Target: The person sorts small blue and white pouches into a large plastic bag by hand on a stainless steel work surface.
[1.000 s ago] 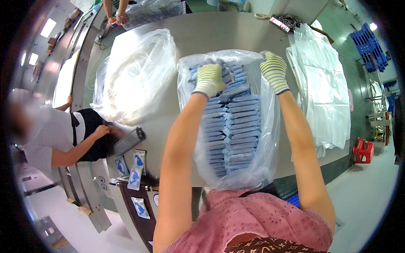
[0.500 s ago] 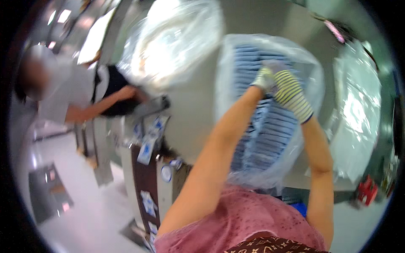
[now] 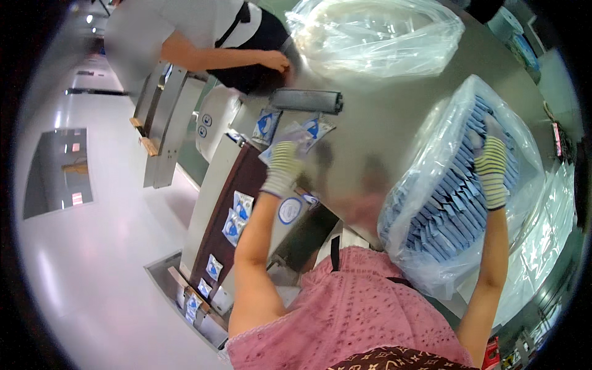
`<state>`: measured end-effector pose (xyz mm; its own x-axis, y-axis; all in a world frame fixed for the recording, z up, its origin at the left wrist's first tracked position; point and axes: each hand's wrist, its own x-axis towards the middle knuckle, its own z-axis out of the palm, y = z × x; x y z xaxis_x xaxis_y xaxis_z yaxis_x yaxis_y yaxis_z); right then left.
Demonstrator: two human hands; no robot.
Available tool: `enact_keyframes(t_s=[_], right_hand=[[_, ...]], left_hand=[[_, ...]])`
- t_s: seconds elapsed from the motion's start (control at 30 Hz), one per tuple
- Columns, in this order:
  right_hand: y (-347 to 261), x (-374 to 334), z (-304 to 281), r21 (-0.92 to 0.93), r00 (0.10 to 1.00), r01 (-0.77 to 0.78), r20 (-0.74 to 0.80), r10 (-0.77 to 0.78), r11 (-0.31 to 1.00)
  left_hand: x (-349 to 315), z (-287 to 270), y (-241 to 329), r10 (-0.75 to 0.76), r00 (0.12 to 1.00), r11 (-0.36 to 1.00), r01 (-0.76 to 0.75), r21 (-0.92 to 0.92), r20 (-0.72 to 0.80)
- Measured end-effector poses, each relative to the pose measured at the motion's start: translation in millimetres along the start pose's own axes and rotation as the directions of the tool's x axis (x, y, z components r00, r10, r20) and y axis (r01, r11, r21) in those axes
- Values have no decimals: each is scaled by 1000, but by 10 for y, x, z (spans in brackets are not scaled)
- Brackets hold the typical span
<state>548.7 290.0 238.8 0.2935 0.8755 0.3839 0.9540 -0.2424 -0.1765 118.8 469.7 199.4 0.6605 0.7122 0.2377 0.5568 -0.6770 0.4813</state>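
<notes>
My left hand [image 3: 285, 161], in a yellow-and-white striped glove with pale fingertips, reaches over small white-and-blue packets [image 3: 264, 127] at the far end of a brown conveyor belt. Its fingers are smeared by motion, and whether they grip a packet cannot be made out. On the right, a clear plastic bag [image 3: 425, 145] holds tight rows of blue packets [image 3: 453, 213]. My right hand [image 3: 491, 161], gloved alike, lies on the far part of these rows. Its thumb stands apart from its stretched fingers, which touch the packets.
More packets ride on the brown belt [image 3: 213, 243]. A dark roller [image 3: 306, 100] lies by the belt's end. Across the steel table [image 3: 364, 111] lies another clear bag [image 3: 376, 37], near a co-worker's hand [image 3: 274, 60]. Flat plastic bags [image 3: 542, 231] lie at the right.
My left hand has left the bagged rows and moved left to the packets at the belt's end. The right hand stays on the rows. The whole view has swung left.
</notes>
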Motion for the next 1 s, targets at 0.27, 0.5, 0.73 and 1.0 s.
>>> enact_keyframes(t_s=[0.27, 0.5, 0.73, 1.0], right_hand=[[-2087, 303, 1306, 588, 843, -169, 502, -193, 791], [-2684, 212, 2185, 369, 676, -604, 707, 209, 706], [-2521, -108, 2773, 404, 554, -815, 751, 359, 414], [-2809, -373, 2761, 614, 621, -783, 770, 146, 99]], left_hand=[[-1662, -854, -1253, -689, 724, 708, 667, 232, 21], [-1434, -582, -1110, -796, 499, 559, 823, 101, 342], [-250, -300, -1152, -569, 729, 687, 676, -267, 381], [127, 781, -895, -348, 776, 735, 574, -361, 525]])
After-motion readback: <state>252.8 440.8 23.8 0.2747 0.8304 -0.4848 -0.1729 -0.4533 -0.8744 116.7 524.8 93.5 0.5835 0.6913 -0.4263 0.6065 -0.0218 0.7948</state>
